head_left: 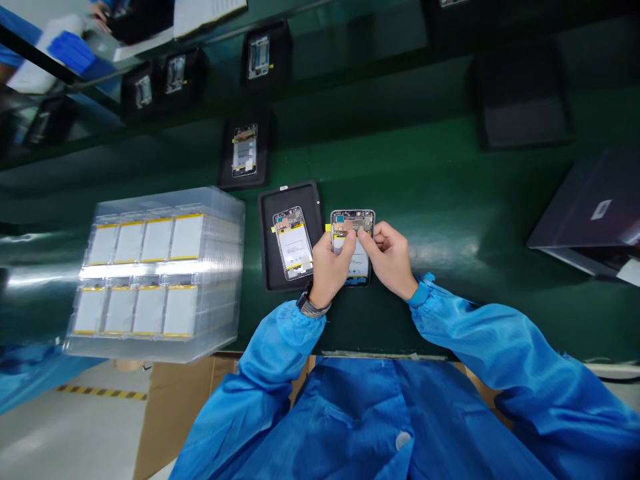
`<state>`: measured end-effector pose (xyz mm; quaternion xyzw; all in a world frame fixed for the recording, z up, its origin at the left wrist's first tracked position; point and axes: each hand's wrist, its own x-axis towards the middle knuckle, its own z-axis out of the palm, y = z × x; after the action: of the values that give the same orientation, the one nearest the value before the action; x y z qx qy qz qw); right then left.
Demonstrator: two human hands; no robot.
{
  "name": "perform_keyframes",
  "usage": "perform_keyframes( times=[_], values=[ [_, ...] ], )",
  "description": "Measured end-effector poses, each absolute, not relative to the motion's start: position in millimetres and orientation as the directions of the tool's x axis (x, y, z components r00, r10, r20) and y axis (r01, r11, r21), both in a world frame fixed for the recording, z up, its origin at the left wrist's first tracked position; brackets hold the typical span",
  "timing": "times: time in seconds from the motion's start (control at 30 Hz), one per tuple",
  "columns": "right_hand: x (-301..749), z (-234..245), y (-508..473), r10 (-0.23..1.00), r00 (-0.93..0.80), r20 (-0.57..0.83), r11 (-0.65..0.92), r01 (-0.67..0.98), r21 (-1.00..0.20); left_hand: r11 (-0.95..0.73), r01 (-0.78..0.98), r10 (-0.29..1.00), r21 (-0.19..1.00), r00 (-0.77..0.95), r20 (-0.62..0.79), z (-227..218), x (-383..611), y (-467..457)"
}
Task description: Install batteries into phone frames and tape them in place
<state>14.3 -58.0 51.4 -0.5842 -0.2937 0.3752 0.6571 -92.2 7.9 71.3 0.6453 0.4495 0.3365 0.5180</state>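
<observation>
An opened smartphone [359, 257], its circuit board and white battery showing, is held just above the green bench. My left hand [330, 270] grips its left edge, with the thumb on the seam between board and battery. On the right edge, my right hand [389, 259] is closed, its thumb pressing close to the other one. A yellow tab [328, 228] sticks out at the phone's upper left. Just left of my hands, a second opened phone [294, 248] lies tilted in a black tray [269, 267]. The fingers behind the held phone are hidden.
Stacked clear plastic trays [227, 267] with several white batteries [187, 238] stand at left. Farther back, another opened phone [245, 152] lies in a black tray, and more sit along the raised line. A dark box [585, 213] stands at right, a black tray [523, 97] behind it.
</observation>
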Motion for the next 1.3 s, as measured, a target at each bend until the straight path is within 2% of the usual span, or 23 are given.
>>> perform_keyframes(
  times=[0.33, 0.6, 0.8, 0.9, 1.13, 1.23, 1.3],
  values=[
    [15, 46, -58, 0.805, 0.593, 0.029, 0.028, 0.011, -1.0, -0.069, 0.241, 0.932, 0.968, 0.361, -0.024, 74, -91, 6],
    [13, 47, -55, 0.793, 0.608, -0.037, -0.001, -0.06, -0.998, -0.03, 0.257, 0.946, 0.966, 0.319, -0.056, 72, -87, 7],
    [20, 46, -56, 0.776, 0.63, -0.044, 0.003, -0.073, -0.997, 0.019, 0.178, 0.89, 0.984, 0.444, -0.098, 68, -94, 8],
    [25, 47, -55, 0.768, 0.639, -0.044, 0.011, -0.082, -0.997, 0.088, 0.092, 0.84, 0.992, 0.528, -0.124, 67, -95, 7],
    [42, 60, -54, 0.808, 0.575, -0.125, -0.052, -0.143, -0.988, 0.358, -0.055, 0.776, 0.932, 0.573, -0.264, 62, -91, 6],
    [60, 82, -79, 0.788, 0.609, -0.088, -0.051, -0.078, -0.996, 0.473, -0.087, 0.745, 0.877, 0.572, -0.345, 63, -93, 8],
    [71, 99, -111, 0.717, 0.695, -0.058, -0.066, -0.015, -0.998, 0.546, -0.08, 0.708, 0.834, 0.577, -0.408, 66, -94, 12]
  ],
)
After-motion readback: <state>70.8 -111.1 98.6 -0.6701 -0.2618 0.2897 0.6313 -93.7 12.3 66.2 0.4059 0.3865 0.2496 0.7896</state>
